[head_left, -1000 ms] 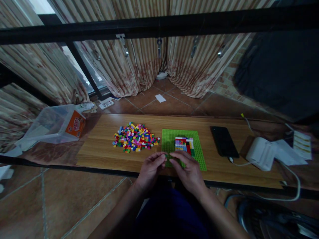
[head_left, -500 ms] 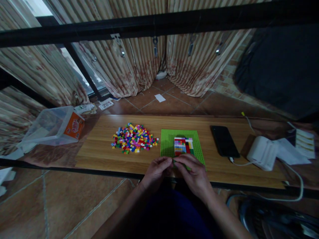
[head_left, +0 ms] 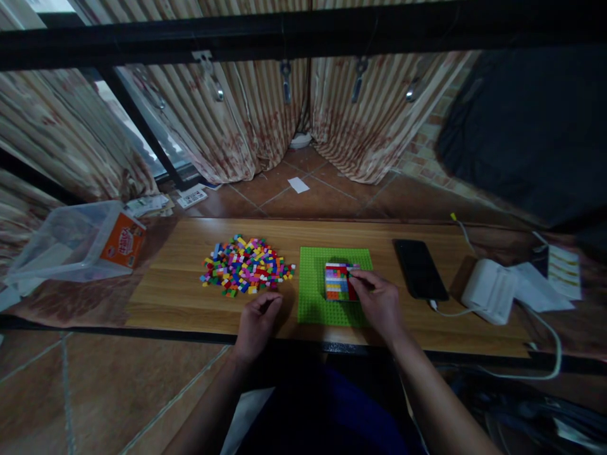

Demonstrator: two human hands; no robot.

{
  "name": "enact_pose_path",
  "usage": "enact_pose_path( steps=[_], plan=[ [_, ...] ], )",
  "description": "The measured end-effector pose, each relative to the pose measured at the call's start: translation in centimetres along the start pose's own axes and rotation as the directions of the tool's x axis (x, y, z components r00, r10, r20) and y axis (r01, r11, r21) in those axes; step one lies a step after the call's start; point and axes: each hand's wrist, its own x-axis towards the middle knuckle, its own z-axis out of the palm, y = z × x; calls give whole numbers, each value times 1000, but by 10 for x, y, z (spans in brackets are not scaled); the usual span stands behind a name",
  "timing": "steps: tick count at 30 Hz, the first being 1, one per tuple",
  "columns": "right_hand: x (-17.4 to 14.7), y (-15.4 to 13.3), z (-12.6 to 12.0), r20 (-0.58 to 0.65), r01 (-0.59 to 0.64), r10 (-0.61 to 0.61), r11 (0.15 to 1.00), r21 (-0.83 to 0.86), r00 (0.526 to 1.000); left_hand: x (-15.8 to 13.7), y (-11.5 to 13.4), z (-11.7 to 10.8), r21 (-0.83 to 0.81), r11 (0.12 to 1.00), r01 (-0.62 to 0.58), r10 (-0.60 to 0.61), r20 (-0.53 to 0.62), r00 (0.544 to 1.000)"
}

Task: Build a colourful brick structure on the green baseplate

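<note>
A block of joined toy bricks (head_left: 336,284) in many colours sits on the green baseplate (head_left: 310,309). My right hand (head_left: 379,301) is over the right side of that block. Its thumb and fingertips are pinched on a small dark brick at the block's upper right, and the hand covers part of the bricks there. Off to the left, my left hand (head_left: 258,322) is closed above the table, between the baseplate and a heap of loose bricks (head_left: 246,268). Whatever its curled fingers may hold is hidden.
Right of the baseplate lies a black phone (head_left: 420,268), its cable running to a white box-shaped device (head_left: 490,291). A clear plastic bin (head_left: 71,240) with an orange label is beyond the left end of the wooden table (head_left: 161,284). A dark rail crosses the top.
My hands have parted from their meeting place at the baseplate's front edge. The left moved left toward the loose bricks; the right moved up onto the brick block. The view shifted slightly.
</note>
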Motion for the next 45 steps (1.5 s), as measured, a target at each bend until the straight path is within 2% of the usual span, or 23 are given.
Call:
enact_pose_path(
  steps=[6, 11, 15, 30, 45],
  plan=[
    [4, -4, 5, 16, 19, -18, 997, -75, 1000, -2, -7, 4, 88, 991, -97, 94, 40, 995],
    [5, -5, 6, 1, 83, -83, 987, -137, 997, -5, -7, 4, 95, 991, -96, 93, 39, 995],
    [5, -4, 8, -22, 84, -88, 984, -156, 996, -6, -7, 4, 85, 992, -94, 91, 37, 995],
    [3, -1, 10, -62, -20, 15, 996, -88, 998, -7, -4, 4, 141, 982, -127, 119, 65, 991],
    [9, 1, 15, -64, -198, 202, 978, 64, 977, -6, -4, 3, 133, 984, -119, 112, 63, 992]
  ],
)
